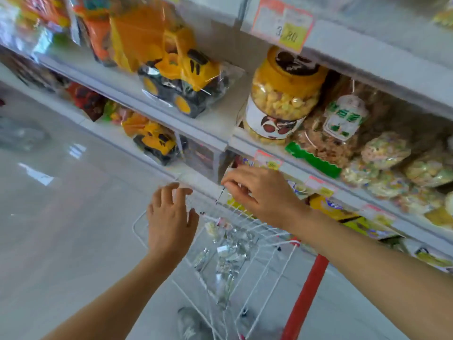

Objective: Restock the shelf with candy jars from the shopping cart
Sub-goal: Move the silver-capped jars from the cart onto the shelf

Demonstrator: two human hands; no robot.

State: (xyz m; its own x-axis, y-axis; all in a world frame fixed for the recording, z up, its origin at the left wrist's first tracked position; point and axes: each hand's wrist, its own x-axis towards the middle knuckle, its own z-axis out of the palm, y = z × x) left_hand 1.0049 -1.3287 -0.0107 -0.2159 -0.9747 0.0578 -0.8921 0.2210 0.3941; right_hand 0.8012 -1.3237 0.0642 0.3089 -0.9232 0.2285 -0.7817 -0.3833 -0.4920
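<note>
My left hand (171,218) hangs over the front rim of the wire shopping cart (267,266), fingers spread and slack, gripping nothing. My right hand (261,195) is higher and nearer the shelf (196,133), just in front of its lower edge strip, fingers loosely bent downward; I see nothing between them, though the fingertips are smeared by blur.

One candy jar (282,99) is on the shelf above my right hand, leaning back, with a yellow lid and yellow pieces showing through the clear wall. Its base is hidden behind the shelf lip.

Inside the cart lie shiny, clear-wrapped things (228,251); I cannot make out whether they are jars. The cart's red handle (306,295) runs off the bottom edge.

Left of the jar, a bagged yellow toy truck (179,77) sits on the same level. Right of it are bags of snacks (384,150), cut off at the frame edge. A price tag (284,23) overhead is too blurred to read fully.
</note>
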